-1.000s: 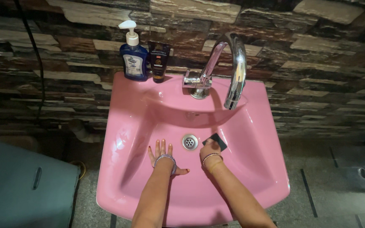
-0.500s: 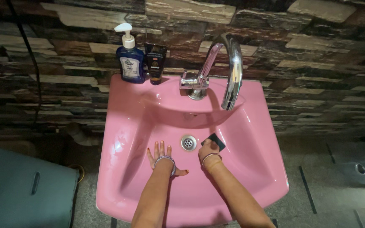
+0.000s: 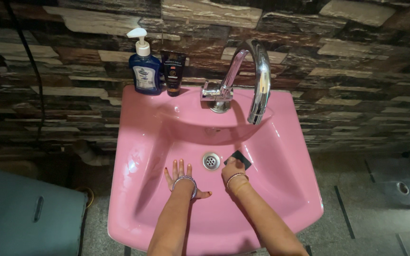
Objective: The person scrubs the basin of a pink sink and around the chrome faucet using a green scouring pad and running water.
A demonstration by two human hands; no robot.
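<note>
Since the earlier frame almost nothing in the basin has shifted; only my view has drifted a touch, so the sink sits slightly lower and to the left, while both hands keep their places. I see my left hand (image 3: 180, 174) lying flat on the floor of the pink sink (image 3: 281, 189), fingers spread and open, holding nothing, with bangles at the wrist. My right hand (image 3: 232, 169) is curled over a small dark scrub pad (image 3: 239, 159), pressing it against the basin just right of the drain (image 3: 211, 160); the fingers are closed on the pad, though I cannot tell how tightly. One corner of the pad shows beyond the knuckles. The drain lies between the two hands, nearer the right one. Above, the chrome tap (image 3: 257, 80) arches forward, its spout hanging over the back of the bowl, well clear of both hands and above the pad. On the back ledge at the left stand a blue pump bottle (image 3: 144, 71) and, just beside it, a dark tube (image 3: 173, 75) upright on its cap. A stone-patterned wall (image 3: 357, 61) rises behind, a grey bin (image 3: 24, 213) sits at lower left, and a dark cable (image 3: 33, 76) runs down the wall.
</note>
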